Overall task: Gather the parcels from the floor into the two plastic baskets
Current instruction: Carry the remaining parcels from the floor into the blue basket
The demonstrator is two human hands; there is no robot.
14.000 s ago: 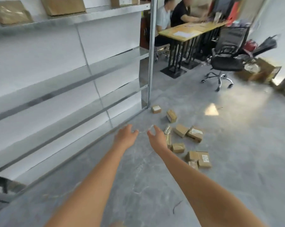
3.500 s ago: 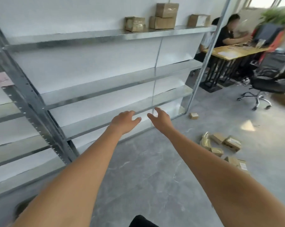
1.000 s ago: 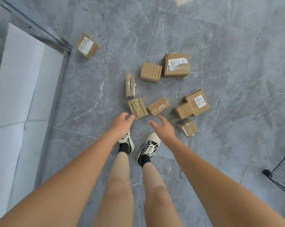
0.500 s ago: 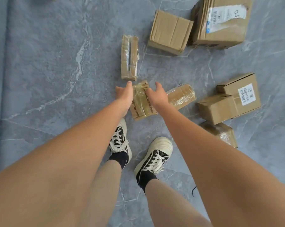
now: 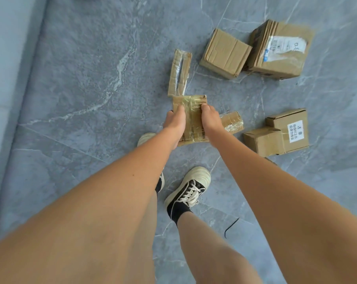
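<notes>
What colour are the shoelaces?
Off-white laces on a black shoe, in the head view.

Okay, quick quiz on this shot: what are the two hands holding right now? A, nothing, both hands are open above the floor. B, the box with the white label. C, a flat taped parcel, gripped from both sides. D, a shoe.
C: the left hand and right hand each grip a side of the flat taped parcel, while the labelled boxes lie untouched on the floor.
</notes>
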